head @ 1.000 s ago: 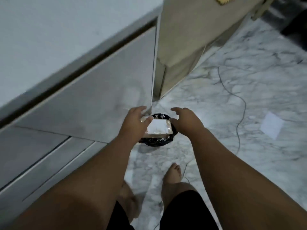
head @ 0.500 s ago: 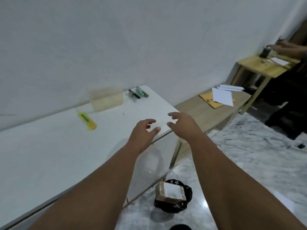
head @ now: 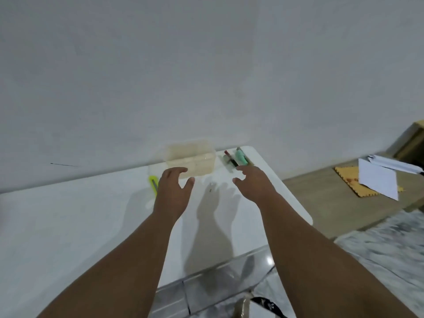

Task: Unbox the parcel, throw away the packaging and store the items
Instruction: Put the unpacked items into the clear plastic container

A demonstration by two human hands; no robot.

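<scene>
Packaging point(head: 246, 306) already down in the black bin bag point(head: 268, 305) at the near floor. Both hands, left point(head: 171, 193) and right point(head: 254, 184), empty, fingers spread, over the counter point(head: 68, 221). Storing left: pens point(head: 236, 158) far right beside the clear box point(head: 191, 162).

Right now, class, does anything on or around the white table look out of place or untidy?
Nothing is spilled or damaged. The yellow cutter lies loose beside the left hand, and the pens lie outside the clear container, not yet stored.
</scene>
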